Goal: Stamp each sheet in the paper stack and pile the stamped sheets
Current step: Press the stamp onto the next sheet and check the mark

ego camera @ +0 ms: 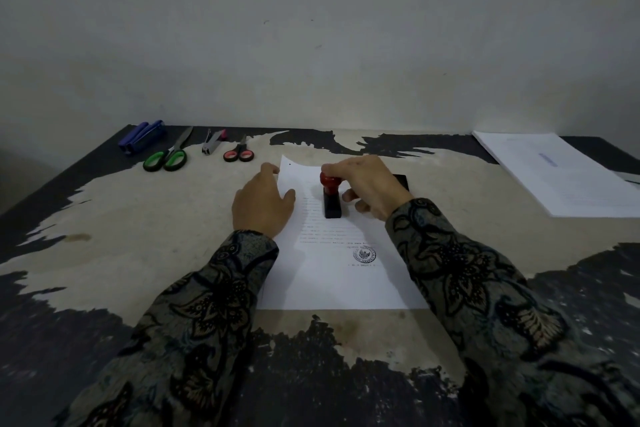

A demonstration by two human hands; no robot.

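The sheet lies flat at the centre of the worn table, its long side running from near to far, a round seal mark already printed low on its right half. A single leaf of this kind is judged light, limp and quick to slide or crease, so it is best pinned by a flat palm and lifted by an edge or corner. The left hand does the pinning, fingers relaxed and spread on the sheet's left margin. The right hand clasps the red knob of the stamp, thumb and fingers curled around it, while the stamp's black base stands on the upper middle of the page, directly beneath the grip. The stamp looks rigid and small, easily held by its knob. A dark ink pad peeks out behind the right hand. Far right sits a paper pile; far left, a stapler and green scissors.
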